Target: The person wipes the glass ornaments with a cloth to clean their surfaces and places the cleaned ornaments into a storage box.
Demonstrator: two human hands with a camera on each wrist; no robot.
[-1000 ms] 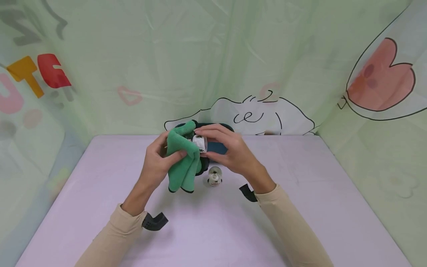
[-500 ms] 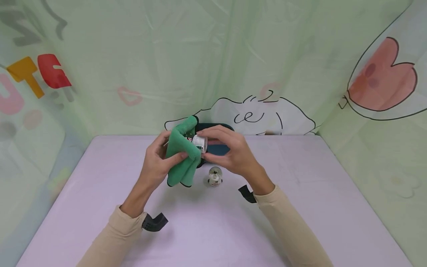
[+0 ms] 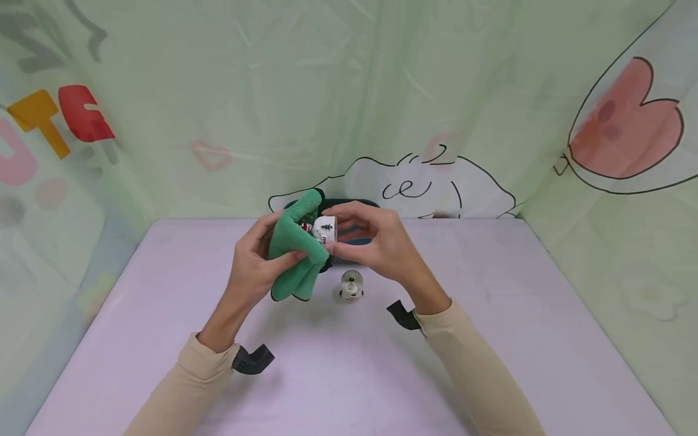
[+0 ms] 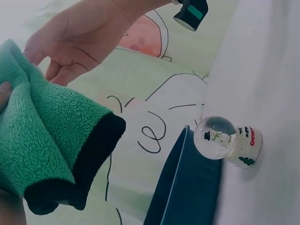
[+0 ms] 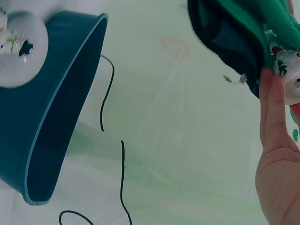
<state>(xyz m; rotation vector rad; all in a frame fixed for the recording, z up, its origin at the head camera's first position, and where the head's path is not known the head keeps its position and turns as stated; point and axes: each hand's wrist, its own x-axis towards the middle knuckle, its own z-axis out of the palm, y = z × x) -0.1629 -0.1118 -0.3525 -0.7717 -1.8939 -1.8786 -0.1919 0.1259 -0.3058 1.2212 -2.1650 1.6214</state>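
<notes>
A snow globe with a white base (image 3: 326, 228) lies sideways in the air between my hands, its glass end wrapped in a green cloth (image 3: 294, 242) with black edging. My left hand (image 3: 253, 253) grips the cloth around the globe, thumb in front. With fingertips and thumb, my right hand (image 3: 376, 239) pinches the white base, which has a small tree on it. The right wrist view shows the base (image 5: 289, 77) beside the right fingers. A second snow globe (image 3: 351, 287), a snowman inside, stands upright on the table below the hands.
Behind the hands, at the table's back edge, stands a dark blue bin (image 3: 357, 241); the left wrist view shows its wall (image 4: 194, 183) beside the standing globe. A pale table (image 3: 463, 363) spreads around, with a green printed curtain (image 3: 305, 109) behind it.
The held globe's base has turned, so a tree and red lettering now face up. The cloth's hanging ends have risen slightly. Both hands stay nearly in place.
</notes>
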